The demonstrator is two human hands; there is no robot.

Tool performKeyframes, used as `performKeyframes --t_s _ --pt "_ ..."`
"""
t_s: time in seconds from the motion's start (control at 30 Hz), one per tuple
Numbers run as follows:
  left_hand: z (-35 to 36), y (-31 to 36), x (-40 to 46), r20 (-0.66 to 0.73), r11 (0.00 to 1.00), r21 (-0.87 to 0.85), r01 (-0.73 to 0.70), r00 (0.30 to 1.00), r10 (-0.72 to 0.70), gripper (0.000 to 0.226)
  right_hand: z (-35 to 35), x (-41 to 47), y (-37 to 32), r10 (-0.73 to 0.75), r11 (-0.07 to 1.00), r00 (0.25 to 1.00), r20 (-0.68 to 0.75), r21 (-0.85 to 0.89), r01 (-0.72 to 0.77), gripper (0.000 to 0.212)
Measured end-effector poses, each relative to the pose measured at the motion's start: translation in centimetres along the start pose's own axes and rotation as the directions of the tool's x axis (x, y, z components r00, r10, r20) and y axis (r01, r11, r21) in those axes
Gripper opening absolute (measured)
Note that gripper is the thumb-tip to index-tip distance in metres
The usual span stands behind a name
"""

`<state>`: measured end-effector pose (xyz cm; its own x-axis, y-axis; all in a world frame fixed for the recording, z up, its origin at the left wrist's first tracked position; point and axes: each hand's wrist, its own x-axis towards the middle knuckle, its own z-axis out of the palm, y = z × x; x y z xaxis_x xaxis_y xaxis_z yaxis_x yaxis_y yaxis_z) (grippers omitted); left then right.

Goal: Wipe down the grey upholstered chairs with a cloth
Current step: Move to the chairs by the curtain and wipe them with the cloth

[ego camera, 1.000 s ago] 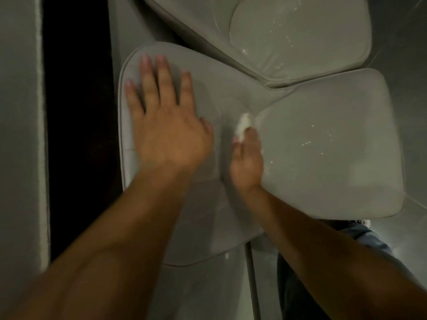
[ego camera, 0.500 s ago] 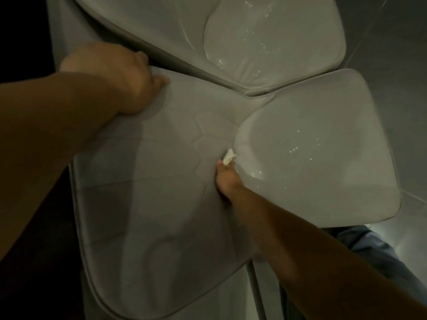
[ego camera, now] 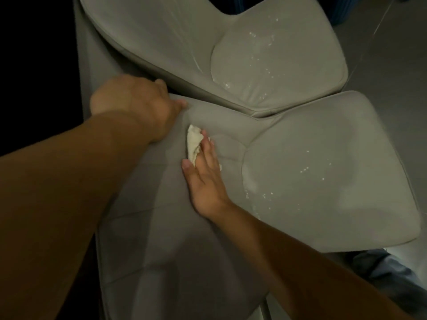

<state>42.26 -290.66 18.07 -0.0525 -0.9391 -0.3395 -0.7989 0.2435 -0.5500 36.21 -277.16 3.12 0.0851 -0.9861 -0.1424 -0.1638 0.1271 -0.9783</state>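
Note:
A grey upholstered chair fills the middle of the view, its backrest toward me and its seat to the right, dotted with pale specks. My left hand grips the top edge of the backrest. A small white cloth lies crumpled under the fingers of my right hand, which presses it flat against the backrest just left of the seat crease. A second grey chair stands right behind, touching the first, with specks on its seat too.
Grey tiled floor runs along the right side. A dark gap lies to the left of the chairs. Blue fabric shows at the bottom right, below the seat edge.
My right hand has slid with the cloth from the seat crease up the backrest toward my left hand. The left hand went from lying flat to gripping the backrest's top edge.

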Motion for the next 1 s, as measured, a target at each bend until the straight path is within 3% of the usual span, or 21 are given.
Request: performKeyframes --t_s 0.1,0.23,0.3,0.4,0.47,0.6,0.67,0.7,0.77,0.83,0.9,1.0 --pt "0.0 0.0 0.1 0.005 1.0 -0.007 0.016 1.0 -0.016 0.076 -0.1 2.0 3.1 0.177 0.979 0.982 -0.063 0.114 -0.169 0.067" --pt "-0.1 0.2 -0.3 0.009 1.0 -0.008 0.008 1.0 -0.008 0.073 -2.3 4.4 5.9 0.525 0.818 0.839 -0.145 0.356 -0.451 0.056" --pt "-0.3 0.2 -0.3 0.046 0.998 0.022 -0.067 0.997 0.065 0.07 -3.0 4.3 5.5 0.57 0.776 0.805 -0.167 0.432 -0.46 0.054" --pt "-0.9 -0.2 0.0 0.14 0.976 0.034 -0.214 0.968 0.207 0.074 -3.0 3.6 2.6 0.326 0.906 0.899 -0.293 0.367 -0.209 0.058" --pt "-1.0 -0.5 0.1 0.18 0.964 0.054 -0.259 0.953 0.245 0.083 -2.9 4.3 1.0 0.159 0.961 0.924 -0.348 0.271 -0.064 0.064" --pt "-0.8 -0.5 0.4 0.175 0.97 0.043 -0.239 0.958 0.228 0.088 -2.2 6.6 1.7 -0.031 0.996 0.958 -0.284 -0.094 0.005 0.063" --pt "-0.8 -0.5 0.7 0.188 0.976 0.036 -0.215 0.961 0.204 0.091 -2.1 7.8 4.6 0.086 0.983 0.954 -0.288 -0.129 -0.128 0.062" --pt "-0.7 -0.5 0.8 0.188 0.976 0.046 -0.212 0.962 0.2 0.093 -2.5 8.5 6.1 0.225 0.965 0.924 -0.308 -0.061 -0.255 0.062" --pt "-0.3 -0.4 0.9 0.173 0.975 0.067 -0.212 0.965 0.198 0.095 -4.5 9.5 8.6 0.572 0.813 0.78 -0.254 0.305 -0.497 0.06" --pt "0.0 -0.3 1.0 0.161 0.975 0.079 -0.209 0.968 0.195 0.097 -6.3 9.3 10.2 0.713 0.643 0.684 -0.157 0.537 -0.546 0.059" --pt "-0.1 -0.1 1.1 0.156 0.975 0.085 -0.204 0.969 0.189 0.102 -7.0 8.2 9.6 0.612 0.747 0.758 -0.225 0.481 -0.46 0.055" --pt "0.1 0.2 1.3 0.173 0.971 0.125 -0.205 0.968 0.182 0.104 -5.2 6.5 6.5 0.166 0.969 0.926 -0.34 0.228 -0.09 0.051"
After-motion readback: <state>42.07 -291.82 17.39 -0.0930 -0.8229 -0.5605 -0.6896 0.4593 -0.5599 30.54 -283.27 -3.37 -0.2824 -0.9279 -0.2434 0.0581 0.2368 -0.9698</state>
